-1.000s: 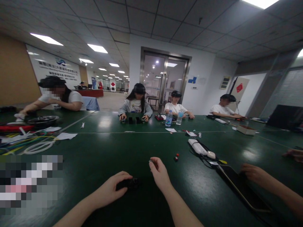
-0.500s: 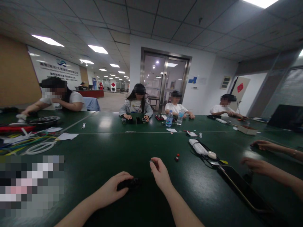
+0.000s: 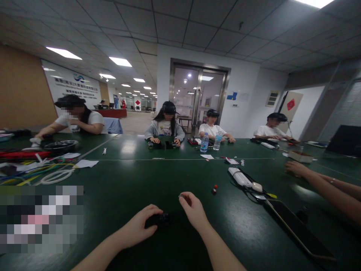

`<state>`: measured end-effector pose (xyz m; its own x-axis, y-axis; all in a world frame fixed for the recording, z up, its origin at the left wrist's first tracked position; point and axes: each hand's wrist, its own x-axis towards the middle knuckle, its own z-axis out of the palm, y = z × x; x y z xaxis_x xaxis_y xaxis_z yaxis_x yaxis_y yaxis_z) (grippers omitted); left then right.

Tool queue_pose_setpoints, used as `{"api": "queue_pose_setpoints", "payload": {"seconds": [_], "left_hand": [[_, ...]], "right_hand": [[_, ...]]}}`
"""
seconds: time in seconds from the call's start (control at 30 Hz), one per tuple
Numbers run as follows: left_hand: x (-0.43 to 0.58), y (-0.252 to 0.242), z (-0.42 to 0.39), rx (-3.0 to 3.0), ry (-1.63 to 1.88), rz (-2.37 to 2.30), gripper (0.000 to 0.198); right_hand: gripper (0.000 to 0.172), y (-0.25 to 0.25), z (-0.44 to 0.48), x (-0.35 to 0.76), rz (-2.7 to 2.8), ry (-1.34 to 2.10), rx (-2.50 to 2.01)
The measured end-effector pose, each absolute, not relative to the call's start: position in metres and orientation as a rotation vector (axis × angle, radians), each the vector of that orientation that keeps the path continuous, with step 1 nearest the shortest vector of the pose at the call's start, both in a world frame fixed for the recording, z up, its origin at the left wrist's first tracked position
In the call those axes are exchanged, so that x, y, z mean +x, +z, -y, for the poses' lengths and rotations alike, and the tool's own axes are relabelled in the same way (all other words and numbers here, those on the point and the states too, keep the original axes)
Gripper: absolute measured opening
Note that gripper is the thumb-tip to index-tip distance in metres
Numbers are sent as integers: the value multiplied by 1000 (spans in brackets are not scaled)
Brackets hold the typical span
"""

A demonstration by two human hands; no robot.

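Observation:
My left hand (image 3: pixel 141 226) is curled around a small black object (image 3: pixel 162 219) on the dark green table; its kind is too dark to make out. To the right and a little higher, my right hand (image 3: pixel 194 210) is in a pinch, thumb against fingertips. A tiny greyish piece (image 3: pixel 181 196) shows at those fingertips, too small to name. A gap separates the two hands. Beyond my right hand lies a small red and dark item (image 3: pixel 214 189).
A phone (image 3: pixel 299 229), a white power strip (image 3: pixel 239 177) and a white rounded case (image 3: pixel 257 187) lie to the right. A neighbour's hands (image 3: pixel 297 169) reach in there, near a shallow box (image 3: pixel 300 156). Cables (image 3: pixel 56 176) lie left. Two water bottles (image 3: pixel 204 143) stand across the table.
The neighbour's hands at the right have come together and moved farther up the table, exposing a dark object. The view has shifted slightly. My own hands keep nearly the same pose.

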<state>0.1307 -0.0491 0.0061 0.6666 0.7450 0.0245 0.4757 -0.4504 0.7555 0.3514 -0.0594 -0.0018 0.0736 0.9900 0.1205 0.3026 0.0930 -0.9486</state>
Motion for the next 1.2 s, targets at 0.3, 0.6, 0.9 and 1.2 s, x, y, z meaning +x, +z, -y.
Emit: {"api": "queue_pose_setpoints", "payload": {"seconds": [0.3, 0.6, 0.9, 1.2], "left_hand": [[128, 2, 45, 2126, 454, -942, 36], [130, 11, 49, 2132, 384, -971, 34], [128, 3, 45, 2140, 381, -977, 36], [128, 7, 48, 2140, 418, -986, 38]], "right_hand": [[28, -6, 56, 354, 1380, 905, -1374], [28, -7, 56, 352, 1397, 942, -1407], [28, -1, 61, 352, 1402, 966, -1424], [26, -1, 60, 351, 1479, 930, -1417]]}}
